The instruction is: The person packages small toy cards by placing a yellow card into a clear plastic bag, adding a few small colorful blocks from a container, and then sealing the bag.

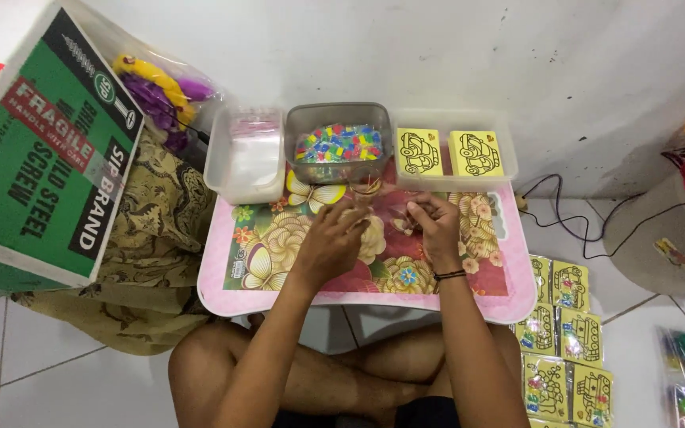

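Two hands, left hand [333, 238] and right hand [436, 226], pinched together on a small clear bag [394, 215] above the bench [223, 289]; it looked light, flimsy, slippery, best gripped at its edges.

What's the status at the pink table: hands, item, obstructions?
Left hand and right hand close together over pink table, fingers pinched on something small, unclear. Tub of coloured bits just beyond. Nothing between hands and tub.
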